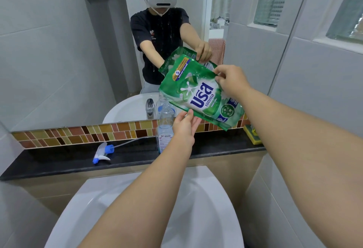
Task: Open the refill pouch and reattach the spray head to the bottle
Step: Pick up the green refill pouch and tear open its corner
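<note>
A person stands at a white washbasin (196,198), seen from their own head, with both bare forearms reaching forward toward a wall mirror (59,51). Held up between the hands, tilted so its top corner points toward one o'clock, is a green refill pouch (198,94) printed with blue and white lettering. The right hand (231,82) is at the pouch's upper right edge, its grip closed in a pinch of thumb and fingertips on that edge. The left hand (184,127) supports the pouch from below at its lower left edge, thumb on the front and fingers behind, a loose but closed grip. Whether the pouch is torn open yet cannot be told.

Directly behind the left hand, on a narrow black counter (59,161) running along the wall, stands a clear spray bottle (166,123) with no top on its neck and a little liquid in the lower part. At nine o'clock from the bottle, well apart from it, the white and blue spray head (103,152) lies on its side on the counter, its thin dip tube stretching toward the bottle. At the counter's right end sits a yellow and green sponge (252,134). A band of brown and amber mosaic tiles (78,133) runs above the counter. The mirror reflects the person, wearing a headset and a dark T-shirt, and a chrome tap.
</note>
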